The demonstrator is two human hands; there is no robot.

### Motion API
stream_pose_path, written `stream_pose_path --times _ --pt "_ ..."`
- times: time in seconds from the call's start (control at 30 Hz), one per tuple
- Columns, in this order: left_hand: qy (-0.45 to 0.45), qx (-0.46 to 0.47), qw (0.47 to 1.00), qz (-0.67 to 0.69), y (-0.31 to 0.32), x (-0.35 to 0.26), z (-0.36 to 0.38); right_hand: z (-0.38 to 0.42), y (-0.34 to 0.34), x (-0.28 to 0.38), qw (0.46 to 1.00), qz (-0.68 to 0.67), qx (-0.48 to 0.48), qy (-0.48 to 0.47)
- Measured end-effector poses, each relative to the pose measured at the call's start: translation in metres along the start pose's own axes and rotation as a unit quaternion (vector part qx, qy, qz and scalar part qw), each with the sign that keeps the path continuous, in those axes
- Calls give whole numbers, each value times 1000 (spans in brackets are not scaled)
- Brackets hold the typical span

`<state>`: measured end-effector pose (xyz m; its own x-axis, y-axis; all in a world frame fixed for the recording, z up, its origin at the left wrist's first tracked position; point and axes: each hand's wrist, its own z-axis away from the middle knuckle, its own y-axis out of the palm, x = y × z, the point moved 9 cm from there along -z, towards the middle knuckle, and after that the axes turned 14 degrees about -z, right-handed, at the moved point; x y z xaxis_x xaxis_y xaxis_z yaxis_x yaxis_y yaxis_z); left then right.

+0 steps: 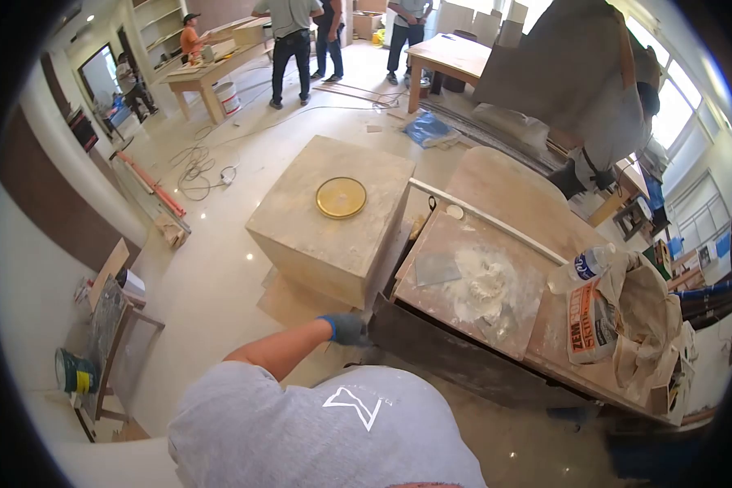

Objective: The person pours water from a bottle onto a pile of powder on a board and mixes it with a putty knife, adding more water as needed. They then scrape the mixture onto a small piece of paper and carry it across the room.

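Observation:
My left hand (347, 329), in a grey glove with a blue cuff, is beside the near corner of a dark side panel (439, 351) on a low worktable. Its fingers look curled closed, but what they hold, if anything, is too small to make out. My right hand is not in view. Just beyond my left hand stands a large dusty beige box (301, 220) with a round yellow lid (341, 198) on top. On the worktable lie a heap of white powder (486, 283) and a flat grey plate (437, 268).
A printed powder bag (591, 325) and a plastic bottle (591, 264) stand on the worktable's right. A long pale strip (488, 221) runs along its far side. At left are a bucket (76, 370) and a wooden stand (122, 350). Cables (197, 175) cross the floor; several people stand farther back.

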<state>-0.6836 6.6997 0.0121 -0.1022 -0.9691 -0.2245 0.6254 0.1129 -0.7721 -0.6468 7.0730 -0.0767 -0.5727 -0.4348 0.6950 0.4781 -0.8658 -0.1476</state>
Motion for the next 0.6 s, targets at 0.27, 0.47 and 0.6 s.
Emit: stream_pose_path --times 0.27,0.47,0.6 --pt "-30 72 996 53 139 -44 84 133 3 1 995 -21 92 13" --pt "-137 -13 979 152 157 -36 136 136 -15 -49 993 20 54 -104" --pt "-196 -73 956 205 146 -4 163 129 -12 -73 984 -158 74 33"
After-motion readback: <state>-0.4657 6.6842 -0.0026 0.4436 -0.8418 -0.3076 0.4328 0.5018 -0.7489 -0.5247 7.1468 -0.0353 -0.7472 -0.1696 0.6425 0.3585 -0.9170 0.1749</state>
